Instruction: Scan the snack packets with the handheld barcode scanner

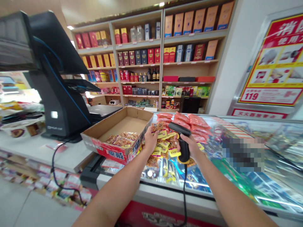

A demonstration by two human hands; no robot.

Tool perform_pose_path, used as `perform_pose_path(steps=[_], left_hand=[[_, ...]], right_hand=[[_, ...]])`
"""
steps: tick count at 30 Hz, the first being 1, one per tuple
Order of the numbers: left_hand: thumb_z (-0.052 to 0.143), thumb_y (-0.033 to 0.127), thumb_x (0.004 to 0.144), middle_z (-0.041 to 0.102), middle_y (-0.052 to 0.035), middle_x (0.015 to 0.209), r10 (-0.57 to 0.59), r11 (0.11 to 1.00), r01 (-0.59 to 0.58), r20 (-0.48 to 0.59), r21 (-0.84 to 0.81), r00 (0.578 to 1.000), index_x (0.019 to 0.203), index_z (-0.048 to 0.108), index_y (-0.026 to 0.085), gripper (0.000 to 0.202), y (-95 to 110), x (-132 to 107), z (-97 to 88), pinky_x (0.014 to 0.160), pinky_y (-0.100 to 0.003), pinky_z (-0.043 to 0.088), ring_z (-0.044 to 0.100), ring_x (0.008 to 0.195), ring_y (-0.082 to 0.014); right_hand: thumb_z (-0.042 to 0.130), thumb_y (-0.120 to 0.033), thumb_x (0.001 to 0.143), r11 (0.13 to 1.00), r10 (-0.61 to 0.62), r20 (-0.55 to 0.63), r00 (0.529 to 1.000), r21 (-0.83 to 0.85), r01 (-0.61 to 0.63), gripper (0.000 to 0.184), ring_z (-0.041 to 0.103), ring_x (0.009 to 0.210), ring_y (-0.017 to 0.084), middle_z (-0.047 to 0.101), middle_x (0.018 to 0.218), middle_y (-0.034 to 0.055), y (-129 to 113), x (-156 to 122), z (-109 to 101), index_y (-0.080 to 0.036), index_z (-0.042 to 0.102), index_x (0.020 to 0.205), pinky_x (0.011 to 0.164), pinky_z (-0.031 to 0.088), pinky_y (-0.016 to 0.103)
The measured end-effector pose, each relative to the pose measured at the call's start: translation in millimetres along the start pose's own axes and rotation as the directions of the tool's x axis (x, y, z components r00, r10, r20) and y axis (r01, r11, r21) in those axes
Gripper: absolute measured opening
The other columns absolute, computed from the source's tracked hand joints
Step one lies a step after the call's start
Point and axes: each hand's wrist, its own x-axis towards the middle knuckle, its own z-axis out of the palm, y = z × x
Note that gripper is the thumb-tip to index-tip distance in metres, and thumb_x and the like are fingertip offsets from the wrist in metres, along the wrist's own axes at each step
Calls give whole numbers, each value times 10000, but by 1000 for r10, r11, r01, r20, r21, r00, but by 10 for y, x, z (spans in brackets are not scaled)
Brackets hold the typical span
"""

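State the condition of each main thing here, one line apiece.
Left hand: closed on a snack packet
Right hand: wrapped around the scanner
Scanner: held, cord hanging down
Cardboard box: open, partly filled
Yellow-labelled packets: loosely piled
Pink packets: stacked
Shelves: stocked

We are in a shop, at its sales counter: a checkout terminal with screens stands to our left, and a corded handheld scanner is over snack packets piled on a glass-topped display case. Facing us is tall shelving, stocked with rows of boxed goods and bottles, small labels set along its edges. Below the terminal we make out more packaged goods racked along the counter front.
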Motion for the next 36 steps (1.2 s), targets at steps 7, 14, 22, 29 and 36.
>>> perform_pose_path(steps=[7, 14, 22, 29, 36], left_hand=[[712, 134, 662, 616, -105, 1191, 2, 1000, -3, 118, 10, 993, 1227, 518, 176, 599, -171, 80, 85, 1020, -393, 410, 571, 1129, -240], [649, 163, 736, 535, -111, 1262, 217, 952, -226, 67, 208, 974, 1032, 629, 183, 297, -112, 44, 7, 1068, -409, 379, 503, 1205, -246], [570, 152, 792, 579, -97, 1194, 351, 905, -361, 86, 224, 932, 944, 657, 198, 181, 499, 108, -314, 1017, -363, 419, 536, 1152, -209], [658, 241, 712, 691, -90, 845, -27, 743, -179, 296, 645, 955, 803, 677, 176, 114, 612, 886, -1118, 807, -332, 496, 646, 835, -234], [807, 349, 446, 545, -85, 412, -712, 387, 43, 269, 921, 649, 401, 547, 171, 318, 41, 984, -1844, 659, -413, 499, 625, 586, -305]], right_hand=[[654, -501, 700, 994, 6, -83, 997, 110, 3, 342, 550, 361, 140, 603, 475, 1, -11, 46, -86, -174, 598, 781, 352, 427, 230], [648, -499, 717, 993, -7, -97, 995, 118, 18, 333, 537, 362, 127, 608, 504, -3, 12, 48, -91, -176, 604, 786, 356, 427, 226], [596, -530, 756, 991, -33, -120, 992, 124, 48, 345, 543, 380, 150, 585, 455, -4, 46, 82, -174, -188, 599, 796, 359, 410, 238], [623, -496, 749, 989, -45, -143, 989, 133, 64, 317, 542, 371, 145, 588, 460, -7, 65, 99, -180, -182, 600, 776, 354, 404, 231], [654, -493, 722, 982, -56, -149, 987, 171, 82, 317, 533, 350, 148, 590, 451, -11, 25, 98, -133, -185, 590, 757, 336, 398, 238]])
